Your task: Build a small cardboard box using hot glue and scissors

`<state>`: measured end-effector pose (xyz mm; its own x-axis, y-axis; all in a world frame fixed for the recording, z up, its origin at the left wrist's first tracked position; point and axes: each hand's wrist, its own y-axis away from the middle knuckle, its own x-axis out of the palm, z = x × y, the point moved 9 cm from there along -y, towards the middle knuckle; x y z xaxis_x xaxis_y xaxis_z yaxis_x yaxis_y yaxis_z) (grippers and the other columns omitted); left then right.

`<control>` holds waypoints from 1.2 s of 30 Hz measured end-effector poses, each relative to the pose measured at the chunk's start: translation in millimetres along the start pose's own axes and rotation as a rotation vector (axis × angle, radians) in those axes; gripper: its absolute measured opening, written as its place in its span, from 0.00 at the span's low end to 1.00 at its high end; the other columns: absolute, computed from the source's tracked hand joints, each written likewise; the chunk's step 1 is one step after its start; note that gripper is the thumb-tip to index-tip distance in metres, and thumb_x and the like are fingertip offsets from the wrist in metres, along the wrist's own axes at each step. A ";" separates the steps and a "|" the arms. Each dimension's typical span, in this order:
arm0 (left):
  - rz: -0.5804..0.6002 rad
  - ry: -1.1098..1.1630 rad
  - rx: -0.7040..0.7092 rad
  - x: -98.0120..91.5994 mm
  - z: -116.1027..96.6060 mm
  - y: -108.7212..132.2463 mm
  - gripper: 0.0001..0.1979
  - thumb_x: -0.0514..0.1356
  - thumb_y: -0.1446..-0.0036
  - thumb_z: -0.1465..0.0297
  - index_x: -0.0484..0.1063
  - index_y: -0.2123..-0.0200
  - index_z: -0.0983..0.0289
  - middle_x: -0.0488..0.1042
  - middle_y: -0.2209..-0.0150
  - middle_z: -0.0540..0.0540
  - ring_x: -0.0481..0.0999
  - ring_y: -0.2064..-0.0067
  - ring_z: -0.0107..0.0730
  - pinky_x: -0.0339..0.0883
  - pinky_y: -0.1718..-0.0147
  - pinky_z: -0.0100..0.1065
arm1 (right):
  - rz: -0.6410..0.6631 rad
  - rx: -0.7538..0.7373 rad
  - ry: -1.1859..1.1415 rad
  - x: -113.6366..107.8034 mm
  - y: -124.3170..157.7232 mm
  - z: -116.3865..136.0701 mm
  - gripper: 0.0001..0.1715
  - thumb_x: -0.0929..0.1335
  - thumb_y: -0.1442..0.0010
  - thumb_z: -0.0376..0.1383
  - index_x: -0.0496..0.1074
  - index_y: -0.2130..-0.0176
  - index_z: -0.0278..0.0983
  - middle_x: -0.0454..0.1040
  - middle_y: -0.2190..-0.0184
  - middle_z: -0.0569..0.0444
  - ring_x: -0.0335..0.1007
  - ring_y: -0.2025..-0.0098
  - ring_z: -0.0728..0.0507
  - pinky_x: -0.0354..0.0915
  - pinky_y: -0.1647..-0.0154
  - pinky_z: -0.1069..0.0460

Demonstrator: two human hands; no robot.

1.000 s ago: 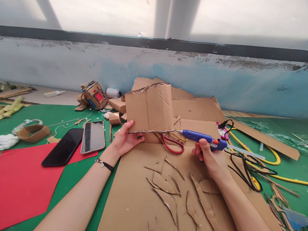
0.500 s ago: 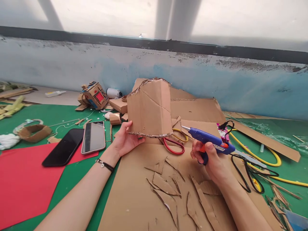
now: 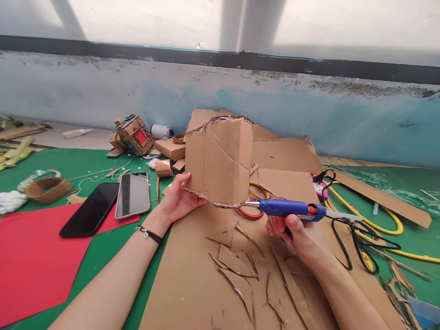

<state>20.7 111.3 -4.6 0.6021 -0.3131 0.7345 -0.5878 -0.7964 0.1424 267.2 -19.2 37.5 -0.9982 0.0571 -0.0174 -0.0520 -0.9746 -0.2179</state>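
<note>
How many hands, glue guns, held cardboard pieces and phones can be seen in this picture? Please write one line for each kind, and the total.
Hands: 2 (left hand, right hand)
Glue guns: 1 (blue glue gun, in the right hand)
Held cardboard pieces: 1 (bent cardboard piece, in the left hand)
Phones: 2 (black phone, light-rimmed phone)
Total: 6

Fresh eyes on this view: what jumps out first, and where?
The blue glue gun in the right hand, right of centre, its nozzle near the lower right corner of the bent cardboard piece that the left hand holds up mid-view. Then the red sheet, lower left.
</note>
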 end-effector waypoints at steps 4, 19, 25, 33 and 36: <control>0.002 -0.005 -0.002 1.6 0.0 0.5 0.23 0.66 0.35 0.58 0.79 0.41 0.61 0.86 0.47 0.59 0.85 0.49 0.47 0.80 0.51 0.44 | 0.006 0.000 0.030 3.3 -1.3 4.4 0.42 0.71 0.39 0.71 0.68 0.78 0.40 0.61 0.84 0.58 0.58 0.82 0.48 0.60 0.78 0.50; 0.031 -0.035 0.004 2.4 0.4 0.4 0.23 0.65 0.34 0.57 0.78 0.40 0.61 0.86 0.47 0.61 0.85 0.46 0.50 0.80 0.50 0.45 | 0.043 0.081 0.004 -8.5 7.1 -20.4 0.40 0.70 0.37 0.69 0.69 0.77 0.39 0.62 0.82 0.56 0.64 0.79 0.46 0.58 0.83 0.52; 0.066 -0.046 0.003 4.5 0.4 0.0 0.24 0.66 0.35 0.57 0.78 0.41 0.63 0.85 0.47 0.63 0.84 0.45 0.53 0.80 0.51 0.45 | 0.033 0.089 0.049 -9.5 7.1 -18.4 0.41 0.70 0.38 0.70 0.68 0.77 0.39 0.65 0.81 0.55 0.63 0.80 0.47 0.57 0.81 0.51; 0.065 -0.039 0.005 6.4 0.1 1.2 0.23 0.65 0.34 0.57 0.79 0.41 0.62 0.86 0.47 0.62 0.84 0.45 0.52 0.79 0.49 0.46 | 0.028 0.062 0.014 -10.7 2.6 -15.8 0.40 0.71 0.37 0.68 0.68 0.79 0.39 0.62 0.82 0.56 0.66 0.78 0.45 0.58 0.80 0.51; 0.052 -0.031 -0.002 5.6 0.6 1.0 0.23 0.65 0.34 0.57 0.79 0.41 0.62 0.85 0.47 0.61 0.84 0.46 0.51 0.79 0.49 0.45 | 0.014 0.046 0.007 -12.8 2.6 -14.4 0.40 0.72 0.38 0.68 0.67 0.79 0.39 0.62 0.82 0.55 0.69 0.76 0.44 0.61 0.78 0.51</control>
<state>23.8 108.5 -0.7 0.5867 -0.3700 0.7204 -0.6202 -0.7773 0.1059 280.2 -19.3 23.1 -0.9986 0.0446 -0.0266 -0.0394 -0.9841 -0.1730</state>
